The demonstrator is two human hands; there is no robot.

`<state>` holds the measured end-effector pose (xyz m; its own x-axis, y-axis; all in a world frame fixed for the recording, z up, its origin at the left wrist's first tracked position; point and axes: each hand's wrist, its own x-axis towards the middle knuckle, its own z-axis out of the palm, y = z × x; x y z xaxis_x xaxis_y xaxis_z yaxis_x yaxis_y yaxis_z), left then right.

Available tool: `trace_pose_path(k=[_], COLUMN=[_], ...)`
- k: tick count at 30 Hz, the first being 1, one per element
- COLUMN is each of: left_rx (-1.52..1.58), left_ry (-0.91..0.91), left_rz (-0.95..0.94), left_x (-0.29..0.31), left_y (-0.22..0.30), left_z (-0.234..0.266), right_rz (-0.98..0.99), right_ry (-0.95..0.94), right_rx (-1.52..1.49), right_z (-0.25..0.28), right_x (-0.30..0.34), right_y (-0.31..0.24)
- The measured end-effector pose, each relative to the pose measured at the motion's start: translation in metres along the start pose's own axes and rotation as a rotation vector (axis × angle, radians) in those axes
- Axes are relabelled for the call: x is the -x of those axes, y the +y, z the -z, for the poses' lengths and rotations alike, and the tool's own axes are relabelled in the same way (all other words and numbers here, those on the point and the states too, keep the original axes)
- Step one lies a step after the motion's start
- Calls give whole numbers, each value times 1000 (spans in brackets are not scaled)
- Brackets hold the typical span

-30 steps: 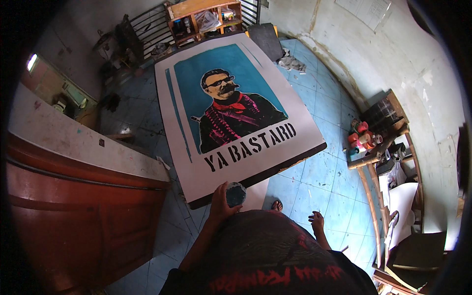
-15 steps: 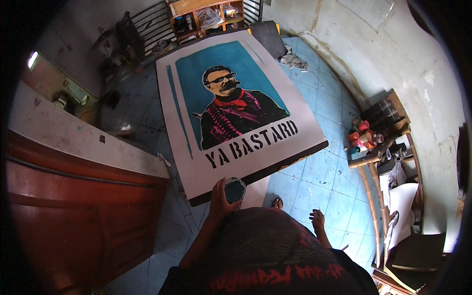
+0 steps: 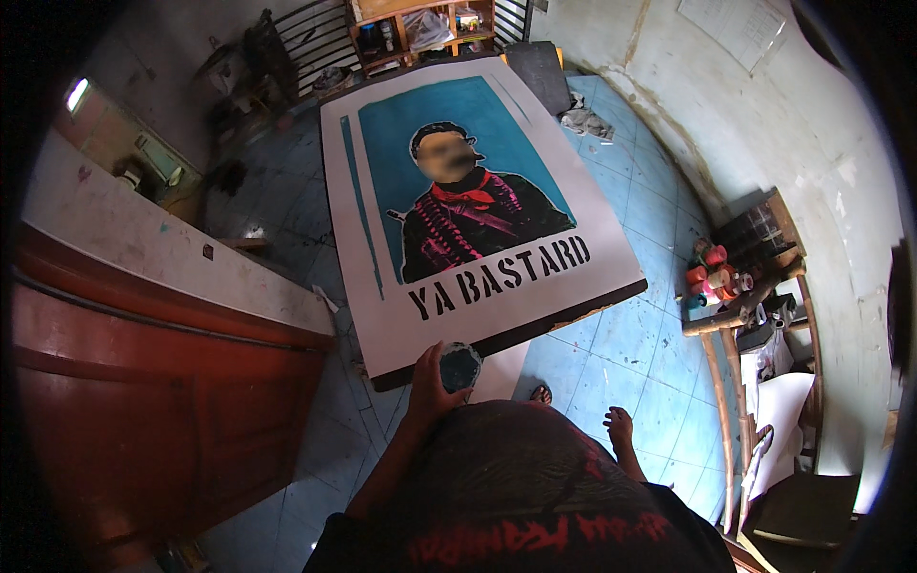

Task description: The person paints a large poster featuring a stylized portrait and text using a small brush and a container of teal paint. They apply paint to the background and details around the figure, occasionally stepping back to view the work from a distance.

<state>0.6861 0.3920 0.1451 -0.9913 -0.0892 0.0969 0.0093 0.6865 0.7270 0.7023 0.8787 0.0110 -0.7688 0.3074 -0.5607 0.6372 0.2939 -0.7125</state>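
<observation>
Pale-blue tiled floor (image 3: 597, 382) runs all round this room, with a weathered off-white wall (image 3: 764, 124) at one to two o'clock and a red-brown wooden panelled door (image 3: 162, 411) at eight. Just the head view to call, so in we go! Towards twelve lies a large white paper poster (image 3: 392, 339), teal-backed figure and bold black lettering, spread over a dark-edged flat counter (image 3: 516, 336).

Low at six, the left hand (image 3: 437, 390) has its grip closed round the left side of a round, pale-rimmed container with dark teal contents (image 3: 460, 369), right by the counter's near edge. Over at four to five, the right hand (image 3: 620, 426) hangs with fingers loosely parted, nothing visible in it, well apart from the container.

And the danger? One hand alone bears that load, mouth upward. If the contents are wet, which I can't tell, a tilt or slipping fingers could splash the poster's bare lower margin. A knock against the counter's edge could do likewise. Below, at five, there's a sandalled foot (image 3: 541, 394); a drop could spatter it, along with the white sheet (image 3: 501, 371) under the counter's rim.
</observation>
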Motion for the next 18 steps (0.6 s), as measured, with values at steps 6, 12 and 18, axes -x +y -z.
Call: trace_pose_path(k=[6,12,18], left_rx=[-11,-22,-9], left_ry=[4,13,-2], left_rz=[-1,-9,16], left_x=[0,-1,-2], left_y=[-4,-6,2], left_z=[-1,-2,2], right_rz=[20,25,-2], right_ry=[-1,2,13], right_rx=[48,45,-4], right_z=[-2,-4,-5], right_x=[-4,-3,1], right_y=[-1,1,1])
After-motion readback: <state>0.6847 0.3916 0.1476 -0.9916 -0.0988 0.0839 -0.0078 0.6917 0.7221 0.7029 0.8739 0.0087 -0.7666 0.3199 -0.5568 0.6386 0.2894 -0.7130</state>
